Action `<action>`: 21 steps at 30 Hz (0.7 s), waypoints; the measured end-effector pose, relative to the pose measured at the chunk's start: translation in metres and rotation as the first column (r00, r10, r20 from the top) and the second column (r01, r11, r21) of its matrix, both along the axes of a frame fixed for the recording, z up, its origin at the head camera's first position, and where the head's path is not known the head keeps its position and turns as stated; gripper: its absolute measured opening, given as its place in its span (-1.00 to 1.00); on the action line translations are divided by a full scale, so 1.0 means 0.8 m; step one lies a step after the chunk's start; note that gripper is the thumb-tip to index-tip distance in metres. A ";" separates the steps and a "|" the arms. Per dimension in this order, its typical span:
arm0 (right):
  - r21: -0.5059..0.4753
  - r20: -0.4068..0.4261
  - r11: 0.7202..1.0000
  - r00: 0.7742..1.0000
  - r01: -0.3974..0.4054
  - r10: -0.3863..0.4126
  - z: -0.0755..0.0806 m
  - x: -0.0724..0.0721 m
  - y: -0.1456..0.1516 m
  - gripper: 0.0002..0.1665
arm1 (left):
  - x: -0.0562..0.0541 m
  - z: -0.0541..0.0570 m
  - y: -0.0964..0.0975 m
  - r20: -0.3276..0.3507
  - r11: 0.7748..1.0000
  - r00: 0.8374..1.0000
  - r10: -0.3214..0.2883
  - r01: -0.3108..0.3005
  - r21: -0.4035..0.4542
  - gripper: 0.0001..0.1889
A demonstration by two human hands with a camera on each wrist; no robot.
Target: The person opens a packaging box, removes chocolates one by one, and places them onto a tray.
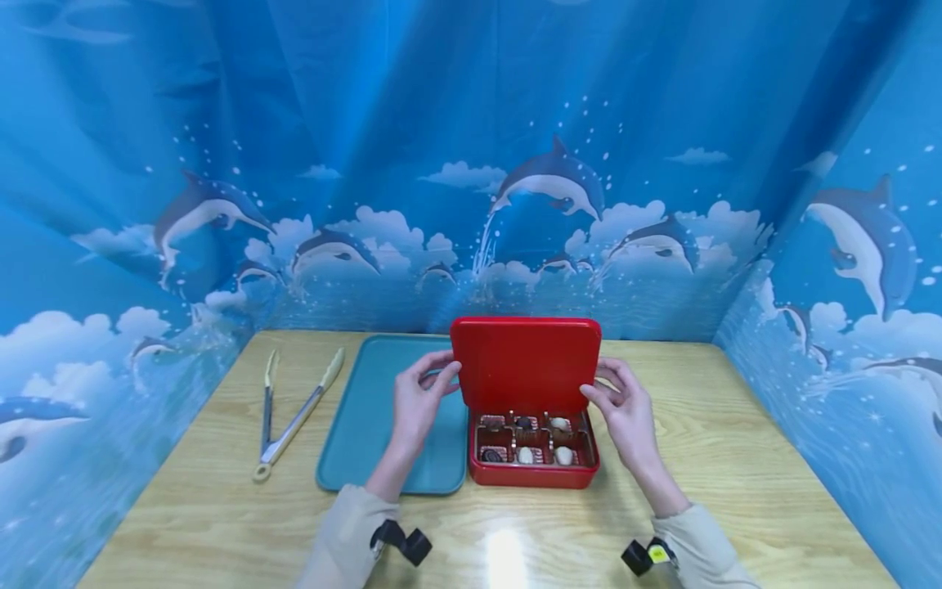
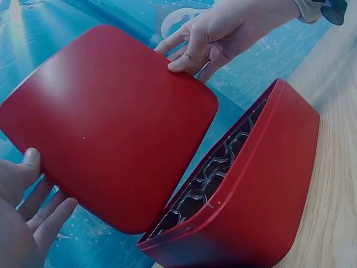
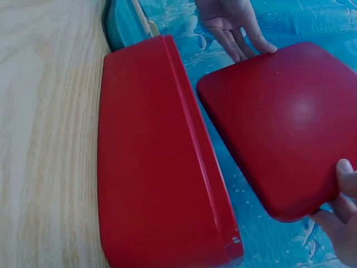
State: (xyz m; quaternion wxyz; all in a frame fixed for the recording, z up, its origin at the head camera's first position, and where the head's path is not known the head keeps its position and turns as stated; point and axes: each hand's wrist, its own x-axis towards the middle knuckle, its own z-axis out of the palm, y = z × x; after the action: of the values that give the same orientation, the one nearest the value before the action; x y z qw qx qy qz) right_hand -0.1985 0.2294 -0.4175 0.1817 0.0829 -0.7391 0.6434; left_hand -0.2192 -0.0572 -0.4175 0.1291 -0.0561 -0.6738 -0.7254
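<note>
A red lid stands tilted upright over the back of a red tin box. At its left edge my left hand grips it, thumb on the face toward me and fingers behind. My right hand pinches the lid's right edge in the same way. Inside the box, a divided insert holds several dark and white chocolates, one to a compartment. The left wrist view shows the lid's lower edge close to the box rim, while the right wrist view shows mainly the box's outer wall.
Left of the box lies a teal tray, partly behind my left forearm. Beyond it, metal tongs with pale tips lie spread on the wooden table. A blue dolphin-print curtain encloses the back and sides.
</note>
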 end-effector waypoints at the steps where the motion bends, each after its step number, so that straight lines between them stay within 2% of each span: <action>1: 0.002 -0.025 1.000 1.000 0.006 -0.006 -0.001 0.000 0.000 -0.59 | 0.000 0.000 0.000 0.005 1.000 1.000 -0.001 0.001 0.008 -0.66; 4: 0.015 -0.084 1.000 0.996 0.023 -0.021 -0.001 0.002 -0.002 -0.63 | -0.001 0.001 -0.001 0.058 1.000 0.998 -0.012 0.012 0.007 -0.62; 7: 0.021 -0.143 0.999 0.989 0.033 -0.029 -0.002 0.002 -0.003 -0.68 | 0.000 0.002 -0.003 0.166 0.997 0.985 -0.049 0.057 -0.043 -0.53; 9: 0.016 -0.181 1.000 0.983 0.022 -0.019 -0.002 0.002 -0.003 -0.70 | 0.002 0.002 -0.005 0.247 0.991 0.964 -0.095 0.116 -0.072 -0.49; 12: 0.001 -0.231 0.999 0.972 -0.042 0.041 -0.003 0.001 -0.003 -0.73 | 0.002 0.003 -0.008 0.343 0.977 0.924 -0.171 0.203 -0.060 -0.43; 15: 0.012 -0.268 0.993 0.956 -0.121 0.120 -0.003 0.000 -0.001 -0.78 | -0.001 0.003 -0.014 0.392 0.970 0.894 -0.217 0.242 -0.015 -0.38; 18: 0.066 -0.289 0.987 0.944 -0.148 0.161 -0.005 -0.002 0.001 -0.80 | -0.002 0.003 -0.020 0.411 0.968 0.882 -0.229 0.250 0.002 -0.41; 21: 0.110 -0.286 0.985 0.945 -0.129 0.156 -0.007 -0.003 0.002 -0.77 | -0.003 0.003 -0.024 0.424 0.969 0.876 -0.229 0.245 0.017 -0.54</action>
State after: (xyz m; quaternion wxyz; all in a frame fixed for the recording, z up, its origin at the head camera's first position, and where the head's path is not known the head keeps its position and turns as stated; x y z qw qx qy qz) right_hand -0.2012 0.2314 -0.4229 0.2383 0.2388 -0.7240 0.6016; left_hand -0.2215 -0.0764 -0.4148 -0.1109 0.0179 -0.6871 -0.7179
